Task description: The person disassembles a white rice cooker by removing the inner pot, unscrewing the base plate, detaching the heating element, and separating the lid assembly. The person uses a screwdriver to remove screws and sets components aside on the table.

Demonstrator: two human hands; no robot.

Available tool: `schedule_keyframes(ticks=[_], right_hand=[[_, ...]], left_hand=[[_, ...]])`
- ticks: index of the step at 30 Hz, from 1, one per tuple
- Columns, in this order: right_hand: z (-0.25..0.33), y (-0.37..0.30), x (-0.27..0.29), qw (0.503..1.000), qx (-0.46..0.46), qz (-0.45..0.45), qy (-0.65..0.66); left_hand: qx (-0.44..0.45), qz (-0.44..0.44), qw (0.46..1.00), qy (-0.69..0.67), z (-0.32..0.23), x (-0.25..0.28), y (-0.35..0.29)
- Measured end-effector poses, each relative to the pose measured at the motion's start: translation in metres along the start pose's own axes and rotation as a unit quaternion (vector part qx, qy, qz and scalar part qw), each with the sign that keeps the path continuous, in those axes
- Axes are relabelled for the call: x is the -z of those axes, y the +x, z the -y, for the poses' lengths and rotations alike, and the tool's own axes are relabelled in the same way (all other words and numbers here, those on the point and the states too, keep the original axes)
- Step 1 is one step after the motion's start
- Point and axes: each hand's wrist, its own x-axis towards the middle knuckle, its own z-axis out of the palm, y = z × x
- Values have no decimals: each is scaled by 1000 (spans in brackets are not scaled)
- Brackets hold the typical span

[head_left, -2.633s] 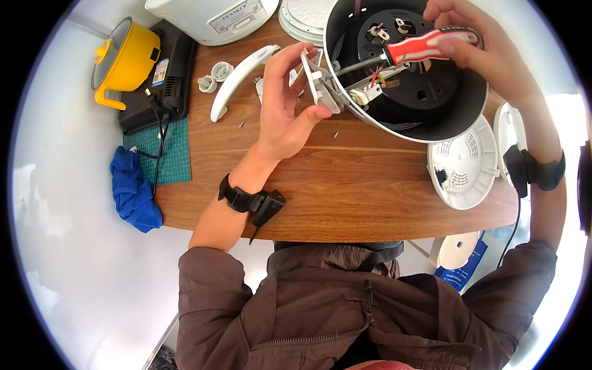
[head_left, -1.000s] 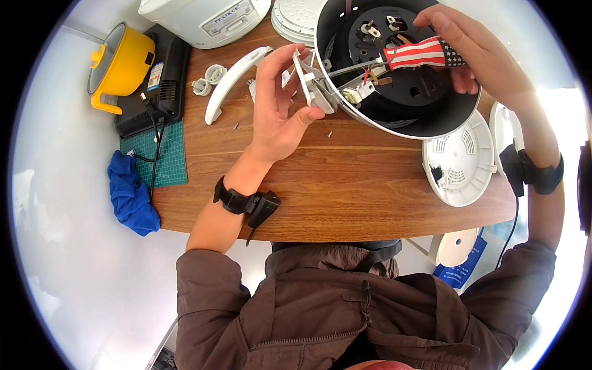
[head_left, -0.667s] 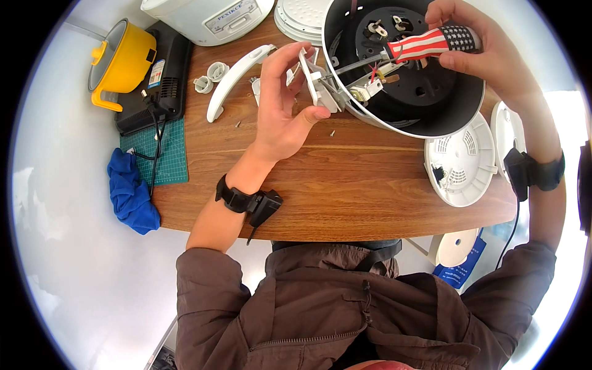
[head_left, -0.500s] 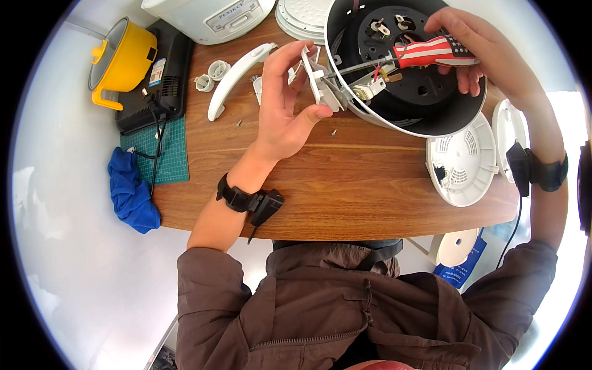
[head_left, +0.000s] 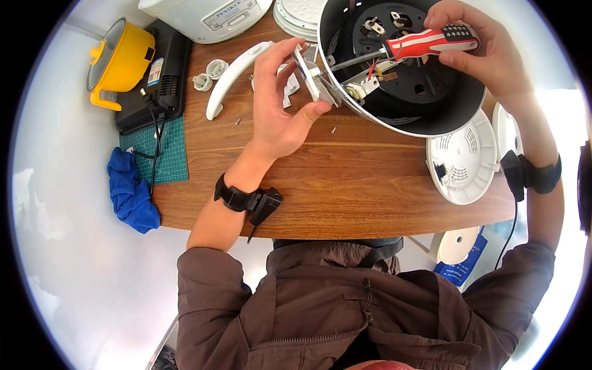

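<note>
My right hand (head_left: pixel 475 52) is closed round the red, white and black handle of a screwdriver (head_left: pixel 425 44). Its shaft points left, across the inside of a round dark housing (head_left: pixel 407 114), to the housing's left wall. There my left hand (head_left: pixel 280 114) grips a white plastic panel (head_left: pixel 311 77) between thumb and fingers, against the outside of that wall. Whether the tip sits on a screw I cannot tell. Inside the housing are a round black base plate with metal terminals, thin wires and a small white part (head_left: pixel 362 90) near the rim.
A white curved handle (head_left: pixel 231 83), two white cups (head_left: pixel 209 74) and small screws (head_left: pixel 333 130) lie to the left. White vented covers (head_left: pixel 462 163) rest at right. Beyond stand a white appliance body (head_left: pixel 213 18) and a yellow pot (head_left: pixel 126 55); a blue cloth (head_left: pixel 129 188) lies at far left.
My right hand has shifted its grip on the screwdriver, with the thumb and fingers now closed round the handle. The housing and panel have moved slightly left.
</note>
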Motion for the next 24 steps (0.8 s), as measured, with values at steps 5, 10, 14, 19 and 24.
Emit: schedule_keyframes(ticks=[5,10,14,19,24], right_hand=[[-19,-5,-2,993,73,-29,-84],[4,-6,-1,1000,18,-3,-13],[6,-8,-4,998,-31,-36,-48],[-40,-22,8,988,-12,-107,-108],[-33,-33,8,981,-111,-156,31]], left_hand=[[-44,-2,998,49,0,0,3],[-5,6,999,38,-3,1,0],[-9,6,1000,-3,-4,-1,0],[-51,9,999,-4,-1,-3,4],[-69,13,997,21,-2,-1,3]])
